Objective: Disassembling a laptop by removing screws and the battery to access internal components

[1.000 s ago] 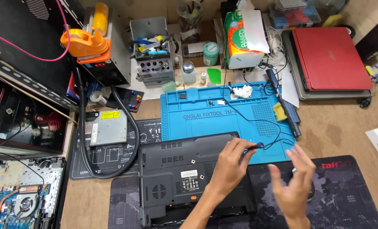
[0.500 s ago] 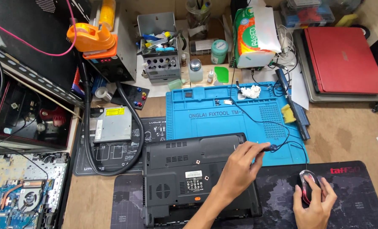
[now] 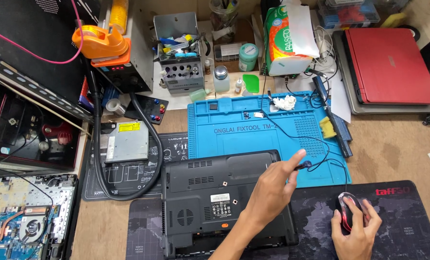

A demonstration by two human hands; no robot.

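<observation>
One white label (image 3: 219, 198) on black laptop underside (image 3: 200, 192), beside left hand (image 3: 272, 192).

The upturned laptop (image 3: 215, 202) lies at centre on the surface (image 3: 393, 149), with the work mat (image 3: 253, 135) behind it at 12 o'clock, the optical drive (image 3: 127, 141) at 10 o'clock, the mouse (image 3: 348, 212) at 3 o'clock and the closed laptop (image 3: 390, 65) at 2 o'clock.

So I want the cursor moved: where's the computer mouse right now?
In the head view, the black red-lit computer mouse sits lower right on the dark desk mat, under the right hand.
</observation>
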